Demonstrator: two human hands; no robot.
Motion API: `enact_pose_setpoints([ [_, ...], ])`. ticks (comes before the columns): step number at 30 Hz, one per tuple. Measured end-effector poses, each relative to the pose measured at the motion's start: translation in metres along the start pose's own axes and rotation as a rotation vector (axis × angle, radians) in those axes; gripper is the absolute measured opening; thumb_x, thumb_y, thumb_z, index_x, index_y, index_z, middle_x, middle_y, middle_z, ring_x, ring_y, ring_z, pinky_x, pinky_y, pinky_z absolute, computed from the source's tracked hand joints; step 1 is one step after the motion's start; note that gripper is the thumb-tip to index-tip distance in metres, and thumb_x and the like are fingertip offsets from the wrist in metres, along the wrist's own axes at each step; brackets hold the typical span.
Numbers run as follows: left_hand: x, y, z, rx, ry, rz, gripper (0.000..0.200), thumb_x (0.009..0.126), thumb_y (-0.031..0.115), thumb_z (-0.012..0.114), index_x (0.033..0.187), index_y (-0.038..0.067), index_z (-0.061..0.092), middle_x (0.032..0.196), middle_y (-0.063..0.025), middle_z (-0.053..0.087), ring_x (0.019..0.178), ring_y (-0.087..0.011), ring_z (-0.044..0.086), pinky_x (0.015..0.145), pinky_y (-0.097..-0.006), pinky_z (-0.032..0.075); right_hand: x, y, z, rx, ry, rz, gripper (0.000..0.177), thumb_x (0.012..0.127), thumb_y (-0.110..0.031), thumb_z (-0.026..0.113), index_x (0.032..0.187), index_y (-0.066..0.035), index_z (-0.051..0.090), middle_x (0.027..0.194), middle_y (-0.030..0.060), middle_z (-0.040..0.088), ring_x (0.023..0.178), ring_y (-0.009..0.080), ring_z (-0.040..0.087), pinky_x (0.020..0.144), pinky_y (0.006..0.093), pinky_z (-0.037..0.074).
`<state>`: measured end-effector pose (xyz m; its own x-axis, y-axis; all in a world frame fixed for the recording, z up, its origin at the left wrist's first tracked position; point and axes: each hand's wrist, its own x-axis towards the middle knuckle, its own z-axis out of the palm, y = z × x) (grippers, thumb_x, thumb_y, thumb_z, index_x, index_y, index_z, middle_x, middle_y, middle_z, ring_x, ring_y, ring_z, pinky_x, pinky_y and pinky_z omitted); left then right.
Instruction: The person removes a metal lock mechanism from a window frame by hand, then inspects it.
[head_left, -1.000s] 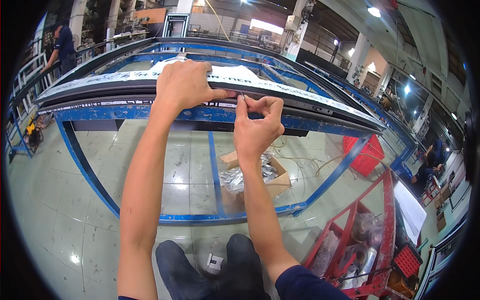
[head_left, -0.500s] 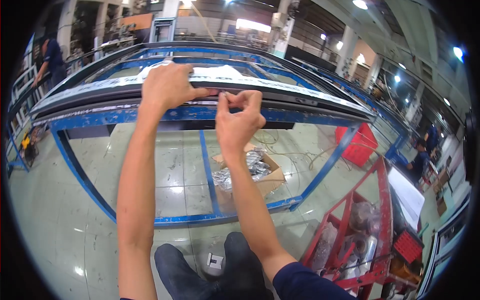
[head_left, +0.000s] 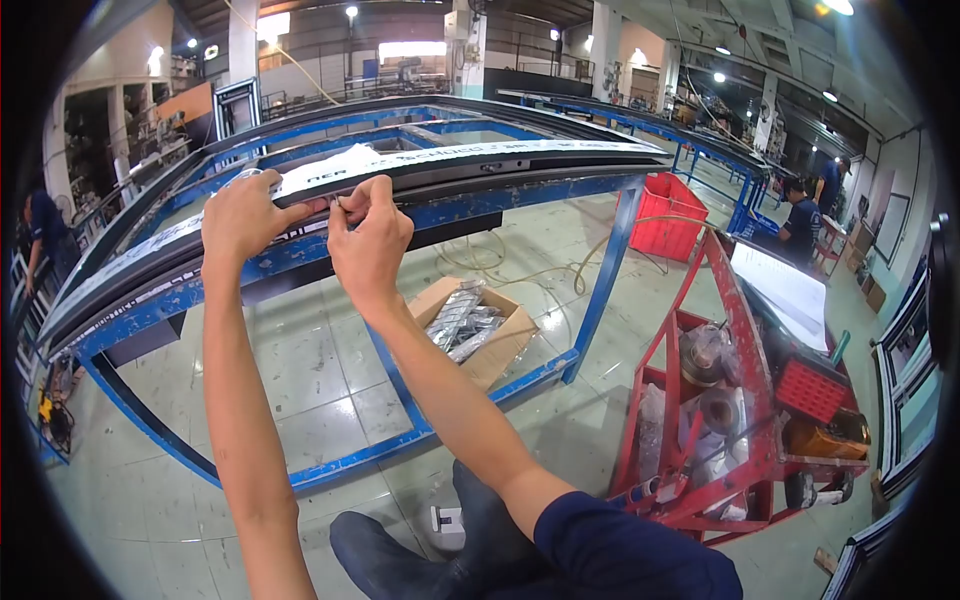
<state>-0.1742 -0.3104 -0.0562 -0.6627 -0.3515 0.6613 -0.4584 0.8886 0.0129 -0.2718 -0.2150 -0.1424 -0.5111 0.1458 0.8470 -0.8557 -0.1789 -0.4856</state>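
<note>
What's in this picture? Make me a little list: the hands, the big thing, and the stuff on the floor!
Left hand: lies on the dark frame, thumb beside the other hand's fingers
Right hand: fingertips pinch a small piece at the frame's edge; too small to tell what it is
Frame rests on: blue stand
On the floor: cardboard box of silvery packets
Right side: red cart
Others: person far right

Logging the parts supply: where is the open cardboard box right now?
In the head view, the cardboard box sits on the floor inside the base of the blue stand, below the right hand and left of the red cart.
</note>
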Motion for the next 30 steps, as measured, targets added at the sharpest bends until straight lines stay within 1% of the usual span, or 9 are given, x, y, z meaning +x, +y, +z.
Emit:
enact_pose_setpoints([
  [5,0.003,-0.008,0.004,0.018,0.021,0.061,0.060,0.077,0.057,0.074,0.109,0.007,0.070,0.104,-0.0159,0.071,0.101,-0.0338,0.067,0.084,-0.0457,0.052,0.000,-0.002,0.000,-0.031,-0.006,0.012,0.026,0.078,0.001,0.071,0.088,-0.005,0.047,0.072,0.0103,0.058,0.071,0.0320,0.062,0.071,0.0444,0.045],
  [6,0.005,-0.008,0.004,0.026,-0.042,0.031,0.053,0.077,0.043,0.077,0.118,0.010,0.067,0.108,-0.0176,0.070,0.102,-0.0353,0.067,0.087,-0.0463,0.052,0.001,-0.002,0.000,-0.045,0.009,0.008,0.025,0.078,0.000,0.071,0.087,-0.005,0.048,0.071,0.0112,0.058,0.069,0.0331,0.062,0.067,0.0448,0.045],
  [7,0.006,-0.008,0.004,0.020,-0.040,0.045,0.053,0.077,0.044,0.077,0.118,0.010,0.067,0.107,-0.0174,0.071,0.102,-0.0350,0.067,0.087,-0.0459,0.052,0.001,-0.001,0.000,-0.074,0.041,-0.036,0.025,0.077,0.000,0.072,0.086,-0.006,0.049,0.070,0.0110,0.058,0.065,0.0332,0.062,0.062,0.0446,0.045],
  [9,0.008,-0.017,0.013,0.015,-0.029,0.055,0.054,0.077,0.044,0.077,0.118,0.010,0.067,0.107,-0.0169,0.071,0.102,-0.0343,0.067,0.087,-0.0451,0.052,0.000,-0.005,-0.002,-0.092,0.050,-0.049,0.025,0.076,-0.001,0.073,0.085,-0.006,0.050,0.067,0.0104,0.059,0.063,0.0325,0.063,0.061,0.0435,0.046],
  [15,0.006,-0.013,0.010,0.018,-0.037,0.016,0.055,0.075,0.047,0.077,0.115,0.011,0.069,0.106,-0.0147,0.072,0.100,-0.0316,0.068,0.087,-0.0426,0.053,-0.001,-0.006,0.000,-0.041,0.034,-0.030,0.026,0.078,-0.001,0.075,0.085,-0.004,0.050,0.069,0.0093,0.064,0.061,0.0263,0.065,0.062,0.0375,0.049],
  [24,0.005,-0.012,0.008,0.025,-0.078,-0.003,0.053,0.077,0.043,0.077,0.119,0.013,0.068,0.108,-0.0135,0.072,0.102,-0.0302,0.068,0.088,-0.0424,0.053,0.001,-0.011,-0.004,-0.112,0.006,-0.073,0.024,0.080,0.000,0.074,0.086,-0.003,0.050,0.068,0.0065,0.062,0.060,0.0209,0.064,0.062,0.0334,0.049],
  [27,0.004,-0.013,0.005,0.005,-0.093,-0.003,0.051,0.078,0.041,0.077,0.120,0.013,0.068,0.109,-0.0135,0.071,0.103,-0.0301,0.067,0.089,-0.0423,0.052,-0.005,-0.014,-0.013,0.177,0.116,-0.048,0.021,0.083,-0.001,0.072,0.088,-0.003,0.052,0.071,0.0050,0.061,0.064,0.0170,0.061,0.064,0.0324,0.048],
  [28,0.003,-0.012,0.003,0.010,-0.099,-0.004,0.050,0.078,0.040,0.077,0.119,0.013,0.068,0.110,-0.0130,0.071,0.104,-0.0299,0.067,0.089,-0.0423,0.052,-0.014,-0.009,-0.026,0.136,0.109,-0.106,0.016,0.087,-0.001,0.068,0.092,-0.002,0.053,0.082,0.0062,0.059,0.073,0.0145,0.057,0.071,0.0307,0.048],
  [30,0.002,-0.010,-0.001,0.009,-0.104,-0.023,0.050,0.079,0.040,0.077,0.120,0.014,0.068,0.110,-0.0130,0.071,0.105,-0.0299,0.067,0.090,-0.0424,0.052,-0.052,-0.001,-0.051,0.259,0.092,-0.035,0.014,0.091,-0.001,0.064,0.096,-0.001,0.052,0.091,0.0083,0.056,0.081,0.0138,0.053,0.078,0.0290,0.046],
])
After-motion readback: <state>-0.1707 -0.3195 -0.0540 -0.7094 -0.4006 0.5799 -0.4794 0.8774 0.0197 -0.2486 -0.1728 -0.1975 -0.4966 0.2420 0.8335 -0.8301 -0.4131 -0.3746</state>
